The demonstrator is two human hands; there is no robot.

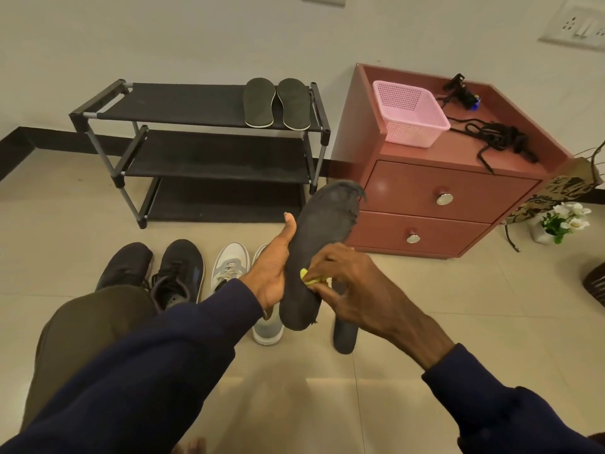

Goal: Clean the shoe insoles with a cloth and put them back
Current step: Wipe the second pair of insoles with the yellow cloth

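With the left grip (271,273) clasping the worn dark-grey insole (319,237) above the floor (425,322), the right grip (347,283), pinching the small yellow cloth (308,278), should wipe firmly heel-to-toe, sparing its frayed end.

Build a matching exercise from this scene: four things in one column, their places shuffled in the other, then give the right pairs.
Things
1. pink basket
2. pair of insoles
3. yellow cloth
4. black shoes

Places
A. on the floor
B. in the right hand, against the held insole
C. on top of the red cabinet
D. on the shoe rack, top shelf

Pairs: 1-C, 2-D, 3-B, 4-A
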